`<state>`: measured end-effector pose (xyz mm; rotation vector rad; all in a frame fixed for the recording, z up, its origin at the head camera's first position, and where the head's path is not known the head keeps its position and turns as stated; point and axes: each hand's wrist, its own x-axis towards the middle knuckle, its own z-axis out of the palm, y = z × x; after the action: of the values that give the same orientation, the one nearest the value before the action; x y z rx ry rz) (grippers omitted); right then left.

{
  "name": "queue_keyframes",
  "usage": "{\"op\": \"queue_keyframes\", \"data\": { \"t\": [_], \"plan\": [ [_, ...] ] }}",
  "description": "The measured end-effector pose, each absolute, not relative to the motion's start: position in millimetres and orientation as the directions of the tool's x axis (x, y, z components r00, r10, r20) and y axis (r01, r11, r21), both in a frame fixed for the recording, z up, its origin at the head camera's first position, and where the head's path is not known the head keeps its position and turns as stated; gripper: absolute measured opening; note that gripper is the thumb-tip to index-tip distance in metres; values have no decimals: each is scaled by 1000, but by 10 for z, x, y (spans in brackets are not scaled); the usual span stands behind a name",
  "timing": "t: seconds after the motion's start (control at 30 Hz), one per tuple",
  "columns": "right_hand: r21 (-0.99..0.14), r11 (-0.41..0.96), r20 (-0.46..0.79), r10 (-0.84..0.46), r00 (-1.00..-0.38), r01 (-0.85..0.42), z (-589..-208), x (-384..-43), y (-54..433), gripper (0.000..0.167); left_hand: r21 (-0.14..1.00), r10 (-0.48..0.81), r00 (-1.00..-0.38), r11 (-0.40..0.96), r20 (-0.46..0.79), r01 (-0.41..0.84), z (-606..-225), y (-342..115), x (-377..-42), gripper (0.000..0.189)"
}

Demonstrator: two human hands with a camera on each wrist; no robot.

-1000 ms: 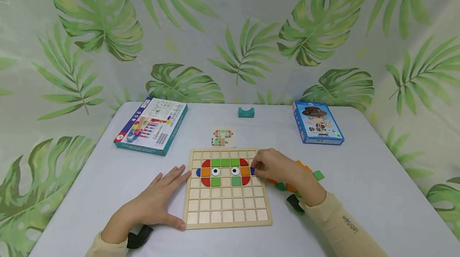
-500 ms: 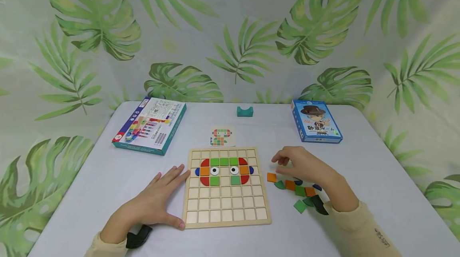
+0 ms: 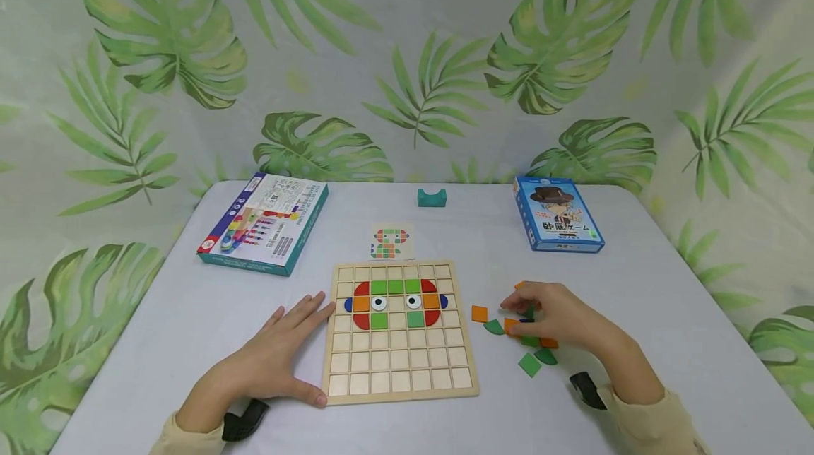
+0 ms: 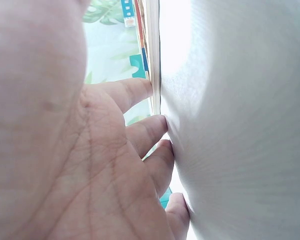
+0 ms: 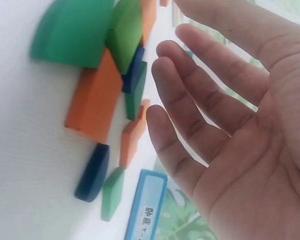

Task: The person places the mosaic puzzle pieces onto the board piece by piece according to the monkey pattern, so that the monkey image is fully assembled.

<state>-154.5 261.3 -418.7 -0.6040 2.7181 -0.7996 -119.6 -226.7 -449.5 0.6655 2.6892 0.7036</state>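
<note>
A wooden grid board (image 3: 399, 399) lies mid-table with red, green, orange and blue pieces and two round eye pieces (image 3: 413, 302) set in its upper rows. My left hand (image 3: 270, 352) is spread flat at the board's left side, its index fingertip and thumb tip right at the edge. Over the loose pieces to the right hovers my right hand (image 3: 566, 315); its fingers are slightly bent and hold nothing. Among those pieces are an orange square (image 5: 92, 102), a green quarter-round (image 5: 72, 35) and a dark blue piece (image 5: 92, 172). Part of the pile is hidden under the hand.
Behind the board lies a pattern card (image 3: 391, 241). Farther back stands a small teal block (image 3: 432, 198) with a curved notch. A white and teal game box (image 3: 263, 223) is at the back left, a blue box (image 3: 558, 215) at the back right.
My right hand has let go of the blue piece at the board's right side and moved right, then lower over the loose pieces. My left hand has stayed put.
</note>
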Motion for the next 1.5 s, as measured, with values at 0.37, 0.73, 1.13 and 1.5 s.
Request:
{"op": "queue_keyframes", "data": {
  "t": [0.37, 0.73, 1.13, 1.5],
  "plan": [
    [-578, 753, -118, -459, -881, -315, -4268, -1512, 2631, 30, 518, 506, -851, 770, -141, 372, -4502, -2275, -1189, 140],
    [-571, 753, -120, -471, -874, -327, -4294, -1521, 2604, 25, 515, 508, -849, 772, -145, 373, -4472, -2255, -1182, 139],
    [-529, 744, -63, -513, -856, -407, -4172, -1583, 2329, 25, 513, 517, -845, 767, -137, 386, -4453, -2257, -1179, 139],
    [-585, 605, -12, -674, -739, -541, -4159, -1533, 1541, 20, 515, 519, -844, 764, -132, 389, -4442, -2256, -1177, 138]
  ]
}}
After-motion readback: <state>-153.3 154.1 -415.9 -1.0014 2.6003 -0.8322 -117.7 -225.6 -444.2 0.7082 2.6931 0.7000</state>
